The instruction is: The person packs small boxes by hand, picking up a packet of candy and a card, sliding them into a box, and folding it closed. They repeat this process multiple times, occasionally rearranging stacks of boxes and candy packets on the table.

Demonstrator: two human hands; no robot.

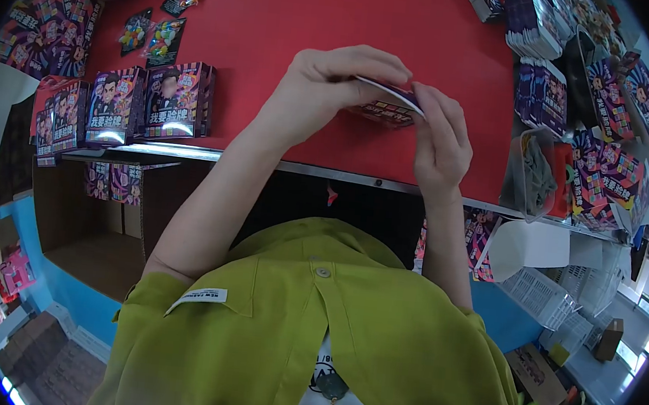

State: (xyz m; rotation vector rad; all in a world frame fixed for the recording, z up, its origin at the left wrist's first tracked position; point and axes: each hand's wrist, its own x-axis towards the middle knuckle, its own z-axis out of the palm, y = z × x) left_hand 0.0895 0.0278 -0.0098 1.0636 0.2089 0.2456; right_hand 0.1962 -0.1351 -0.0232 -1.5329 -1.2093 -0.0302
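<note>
Over the red tabletop, a small printed card box (386, 113) is held between my two hands, its pale edge turned up toward me. My left hand (332, 78) has its fingers bent along the far side of the box and its thumb on the near side. At the box's right end my right hand (444, 136) pinches it with curved fingers. Much of the box is hidden behind the hands.
Printed boxes (171, 106) stand upright along the table's left front edge, with bags of colourful pieces (165, 40) behind them. Stacked flat boxes (542, 94) and a clear plastic bin (532, 176) are on the right. An open cardboard carton (89, 258) sits below left.
</note>
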